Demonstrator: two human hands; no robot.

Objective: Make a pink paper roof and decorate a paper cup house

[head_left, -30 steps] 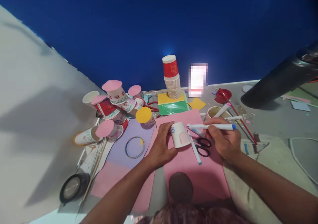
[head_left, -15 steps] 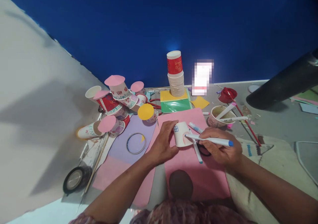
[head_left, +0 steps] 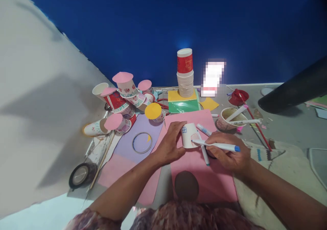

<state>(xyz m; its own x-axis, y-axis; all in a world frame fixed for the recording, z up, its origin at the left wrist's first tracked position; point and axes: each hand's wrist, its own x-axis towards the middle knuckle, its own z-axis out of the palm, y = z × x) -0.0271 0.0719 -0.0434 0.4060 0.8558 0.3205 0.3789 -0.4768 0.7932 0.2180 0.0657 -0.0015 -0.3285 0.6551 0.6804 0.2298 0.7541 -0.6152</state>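
Head view, near to far: pink paper sheet [head_left: 204, 184]; left hand [head_left: 168, 146] curled around an upturned white paper cup [head_left: 188, 135] standing on it; right hand [head_left: 230, 151] pinching a blue-capped marker [head_left: 217, 145], tip touching the cup; beyond, stacked cups [head_left: 185, 73].

Deep blue wall [head_left: 178, 15] across the back, with a bright glare spot low at centre. Pale grey-white wall [head_left: 33, 104] at left, shadowed. Grey floor [head_left: 288, 128] below. White baseboard strip [head_left: 255, 84] where blue wall meets floor.
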